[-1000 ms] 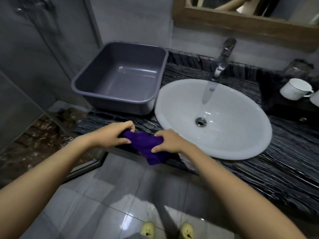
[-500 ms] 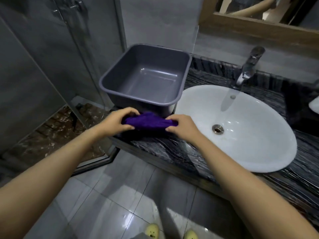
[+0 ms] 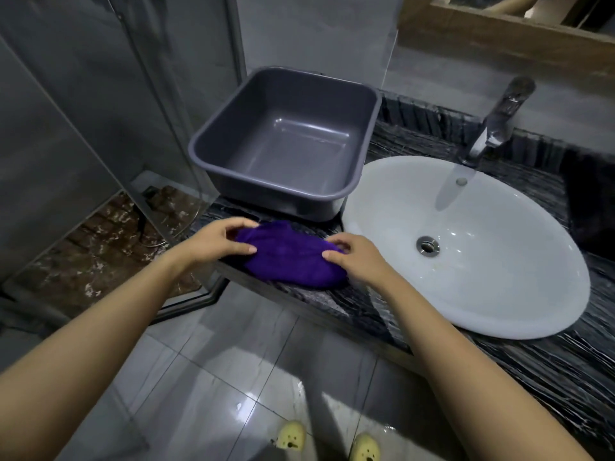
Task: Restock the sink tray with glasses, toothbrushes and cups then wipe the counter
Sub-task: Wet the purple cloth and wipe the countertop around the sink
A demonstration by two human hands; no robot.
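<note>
A purple cloth (image 3: pixel 289 252) lies bunched on the dark striped counter (image 3: pixel 539 361), at its left front corner just before the grey plastic tub (image 3: pixel 286 141). My left hand (image 3: pixel 216 242) pinches the cloth's left end. My right hand (image 3: pixel 352 257) grips its right end, close to the rim of the white oval sink (image 3: pixel 482 261). The tub holds nothing. No glasses, toothbrushes or cups are in view.
A chrome tap (image 3: pixel 496 124) stands behind the sink. A wooden mirror frame (image 3: pixel 499 38) hangs above. A glass shower screen (image 3: pixel 159 121) stands left of the counter. Grey floor tiles and yellow slippers (image 3: pixel 326 440) lie below.
The cloth has gone from hanging over the counter's front edge to lying spread out on the counter before the tub. Both hands moved forward with it. The view shifted left.
</note>
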